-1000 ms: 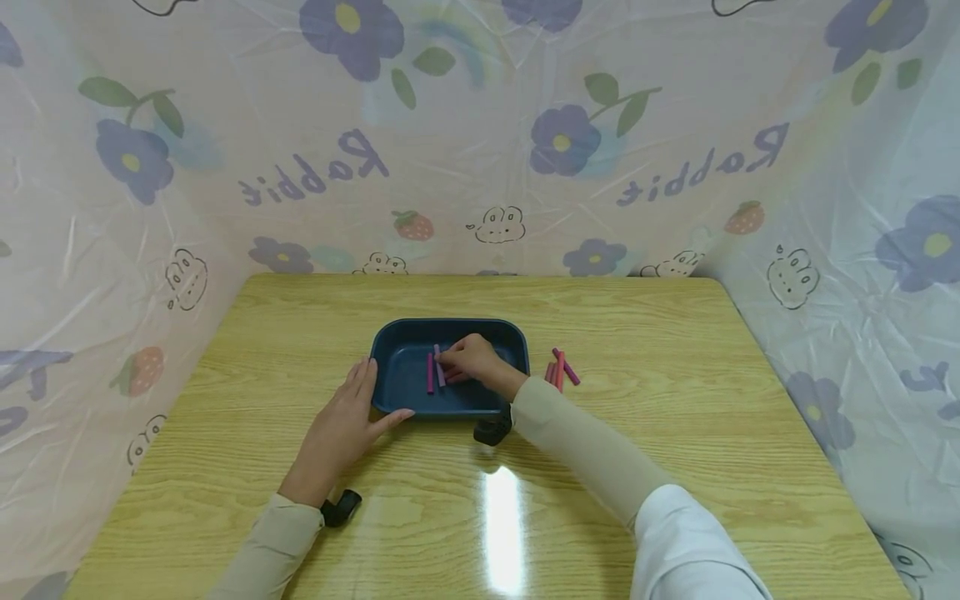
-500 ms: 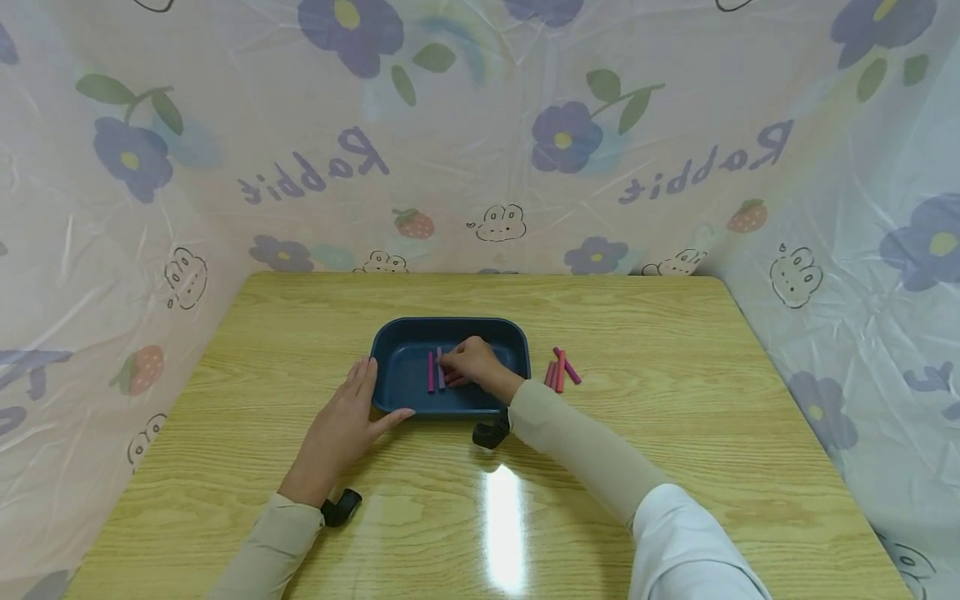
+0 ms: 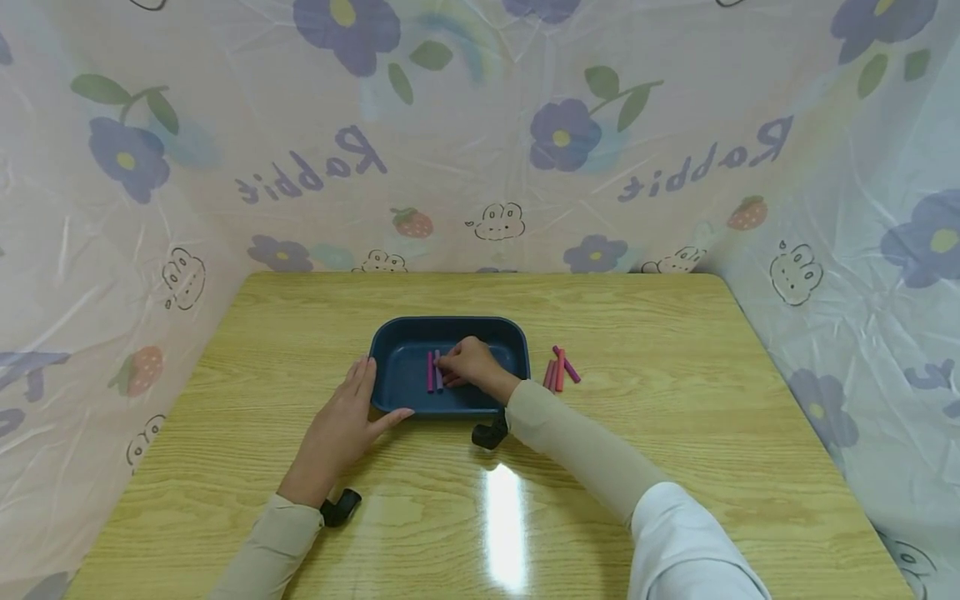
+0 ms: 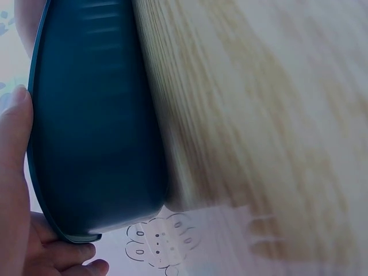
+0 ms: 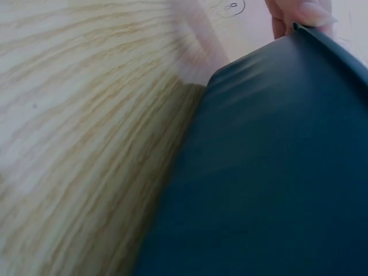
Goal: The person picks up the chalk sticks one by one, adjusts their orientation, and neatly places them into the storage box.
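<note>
In the head view a dark blue rectangular tray (image 3: 405,410) sits on the table. Two slim sticks, like chalk or pastels, lie side by side in it: a magenta stick (image 3: 431,372) and, right of it, a lavender stick (image 3: 439,380). Reaching in from the right, my right hand (image 3: 474,364) pinches the lavender stick between thumb and finger. My left hand (image 3: 341,425) rests against the tray's left front corner, thumb along the front rim and fingers along the left side. The left wrist view has the thumb (image 4: 17,123) at the rim.
Right of the tray, several more sticks lie loosely together on the wooden table (image 3: 660,417), among them a coral stick (image 3: 560,372) and a purple stick (image 3: 572,369). A patterned cloth (image 3: 465,150) hangs behind the table and along both sides.
The right hand has drawn the lavender stick slightly toward me and straightened it, so it lies nearly parallel and closer to the magenta one. The left hand and tray have stayed put.
</note>
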